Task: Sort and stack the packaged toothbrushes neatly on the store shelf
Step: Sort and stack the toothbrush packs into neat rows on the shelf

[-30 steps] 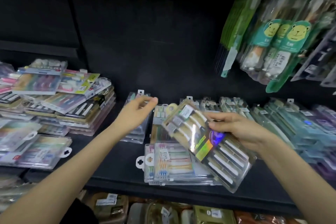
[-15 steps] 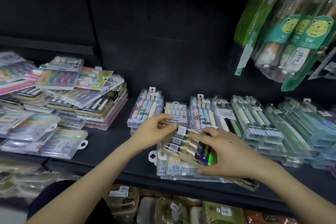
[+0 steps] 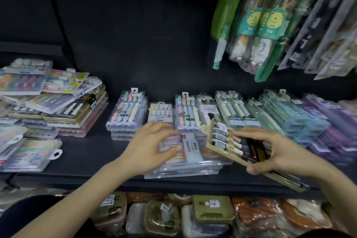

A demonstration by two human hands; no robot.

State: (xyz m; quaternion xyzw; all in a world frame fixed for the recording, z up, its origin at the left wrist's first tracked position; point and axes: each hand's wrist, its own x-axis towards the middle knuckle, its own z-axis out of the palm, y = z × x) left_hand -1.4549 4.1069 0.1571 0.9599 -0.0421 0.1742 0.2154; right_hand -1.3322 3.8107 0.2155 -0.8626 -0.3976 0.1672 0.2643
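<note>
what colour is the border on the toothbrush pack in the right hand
Tan-gold border on the toothbrush pack; head view.

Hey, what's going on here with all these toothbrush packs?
A person is tidying packaged toothbrushes on a dark store shelf. The right hand grips a gold-edged pack, tilted, just above the shelf's front. The left hand curls over a low stack of clear packs beside it. Back-row stacks sit behind, and hanging packs fill the upper right.
</note>
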